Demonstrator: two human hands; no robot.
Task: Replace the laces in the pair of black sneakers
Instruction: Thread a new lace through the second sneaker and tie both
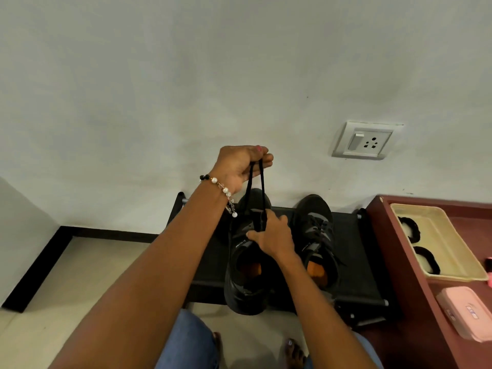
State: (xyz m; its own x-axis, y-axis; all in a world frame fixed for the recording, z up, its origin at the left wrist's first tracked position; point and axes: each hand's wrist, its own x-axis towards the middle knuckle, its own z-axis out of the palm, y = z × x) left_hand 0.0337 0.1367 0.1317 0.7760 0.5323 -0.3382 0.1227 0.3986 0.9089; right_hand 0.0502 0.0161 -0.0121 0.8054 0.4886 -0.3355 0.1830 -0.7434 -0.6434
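Note:
Two black sneakers with orange insoles stand on a low black rack (356, 257). The left sneaker (245, 275) has my right hand (271, 235) on its tongue, fingers curled over the eyelet area. My left hand (243, 163) is raised above it and pinches a black lace (262, 182), whose two strands hang taut down to the shoe. The right sneaker (316, 233) stands beside it with its black lace still threaded. A bead bracelet sits on my left wrist.
A dark red cabinet (415, 288) stands to the right, carrying a cream tray (452, 251) with two dark coiled bundles and a pink case (466, 312). A wall socket (364, 141) is above. My bare feet and jeans are below the rack.

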